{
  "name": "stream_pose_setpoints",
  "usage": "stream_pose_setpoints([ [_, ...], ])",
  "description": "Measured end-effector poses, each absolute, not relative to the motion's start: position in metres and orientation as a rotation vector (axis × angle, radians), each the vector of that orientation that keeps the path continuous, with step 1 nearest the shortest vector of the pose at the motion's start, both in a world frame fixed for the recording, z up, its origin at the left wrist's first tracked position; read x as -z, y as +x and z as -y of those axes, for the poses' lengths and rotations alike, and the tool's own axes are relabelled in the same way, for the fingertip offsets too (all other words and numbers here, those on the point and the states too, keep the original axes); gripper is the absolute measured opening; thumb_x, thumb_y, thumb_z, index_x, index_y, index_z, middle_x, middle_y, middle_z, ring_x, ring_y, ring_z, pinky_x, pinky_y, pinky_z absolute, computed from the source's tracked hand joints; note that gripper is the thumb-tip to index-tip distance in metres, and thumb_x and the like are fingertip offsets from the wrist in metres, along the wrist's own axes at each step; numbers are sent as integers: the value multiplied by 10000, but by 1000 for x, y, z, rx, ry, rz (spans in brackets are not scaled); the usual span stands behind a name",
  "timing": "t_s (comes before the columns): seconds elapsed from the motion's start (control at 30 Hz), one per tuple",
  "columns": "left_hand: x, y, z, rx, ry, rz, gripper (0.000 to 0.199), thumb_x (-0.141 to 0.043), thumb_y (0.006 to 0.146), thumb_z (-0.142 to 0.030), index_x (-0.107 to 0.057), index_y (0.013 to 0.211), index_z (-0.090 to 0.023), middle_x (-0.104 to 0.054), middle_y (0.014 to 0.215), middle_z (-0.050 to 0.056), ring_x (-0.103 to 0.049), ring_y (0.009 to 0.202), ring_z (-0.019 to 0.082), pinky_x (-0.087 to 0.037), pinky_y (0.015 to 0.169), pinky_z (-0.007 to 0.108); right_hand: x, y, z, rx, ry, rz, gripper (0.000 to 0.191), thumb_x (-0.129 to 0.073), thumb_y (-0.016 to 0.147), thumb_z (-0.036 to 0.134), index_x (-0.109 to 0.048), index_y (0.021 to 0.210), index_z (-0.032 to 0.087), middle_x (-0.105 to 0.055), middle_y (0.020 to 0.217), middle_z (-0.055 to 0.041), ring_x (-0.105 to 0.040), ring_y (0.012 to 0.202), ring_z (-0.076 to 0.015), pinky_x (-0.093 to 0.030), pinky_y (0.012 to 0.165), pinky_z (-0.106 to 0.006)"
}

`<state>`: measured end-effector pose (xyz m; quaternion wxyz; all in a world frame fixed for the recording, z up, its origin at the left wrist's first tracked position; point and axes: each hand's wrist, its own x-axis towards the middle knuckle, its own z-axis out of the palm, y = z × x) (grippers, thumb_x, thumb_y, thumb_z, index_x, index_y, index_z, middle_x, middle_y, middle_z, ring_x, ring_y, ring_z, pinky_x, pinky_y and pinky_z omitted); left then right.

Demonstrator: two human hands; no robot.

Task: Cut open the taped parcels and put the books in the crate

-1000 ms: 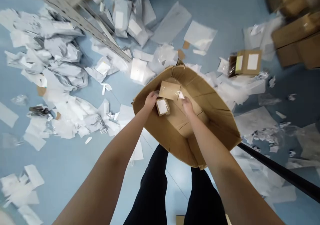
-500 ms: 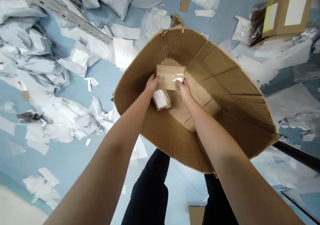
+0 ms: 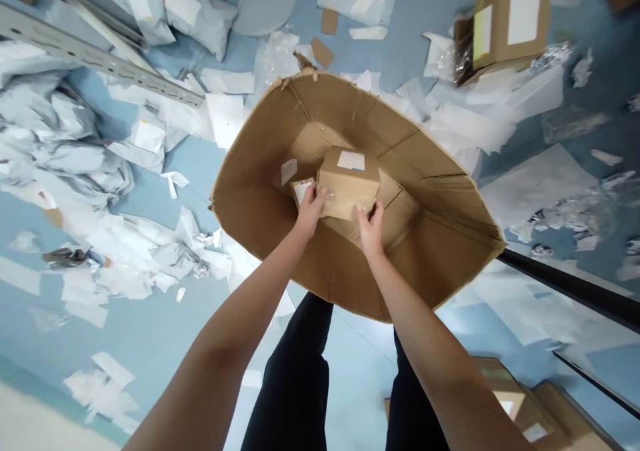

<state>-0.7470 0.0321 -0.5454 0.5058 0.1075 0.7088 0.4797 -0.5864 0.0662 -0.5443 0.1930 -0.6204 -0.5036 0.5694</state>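
A small brown cardboard box (image 3: 349, 185) with a white label on top is held between my two hands, inside the mouth of a big, deep carton (image 3: 250, 191). My left hand (image 3: 311, 209) grips the box's near left side, its thumb on the front face. At the near right corner, my right hand (image 3: 371, 227) pinches the box between thumb and fingers. Clear tape shines faintly on its front. Partly hidden behind my left hand lies another small box (image 3: 301, 188) with a white label. A whitish scrap (image 3: 289, 171) shows on the carton's inner wall.
Paper scraps (image 3: 225, 119) and grey plastic mailers (image 3: 65, 137) litter the blue floor. A perforated metal bar (image 3: 105, 61) runs along the upper left, and a black bar (image 3: 565, 287) on the right. A labelled box (image 3: 515, 24) stands upper right; more boxes (image 3: 543, 411) sit lower right.
The held box has come closer and tilted, so its labelled top now shows instead of mainly its taped side. My hands keep hold of it. The view has shifted rightward.
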Motion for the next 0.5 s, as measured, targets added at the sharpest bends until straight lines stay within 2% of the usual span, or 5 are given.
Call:
stream_pose_setpoints([
  [0.3,400,-682,22,-1065,228,-1593,586,-631,846,-385,-444,1386,-258,-544,1379,56,-509,1259,250,-396,1071,398,400,-511,-20,-1635,-1750,1209,590,-577,853,415,-362,1374,237,-513,1376,-114,-513,1242,-240,-402,1053,-412],
  [0.5,308,-645,50,-1048,304,-1557,628,-616,864,-372,-400,1441,-251,-522,1410,69,-480,1300,264,-371,1103,440,319,-467,14,-1663,-1769,970,638,-654,808,409,-383,1358,232,-476,1414,-106,-462,1298,-254,-374,1082,-415],
])
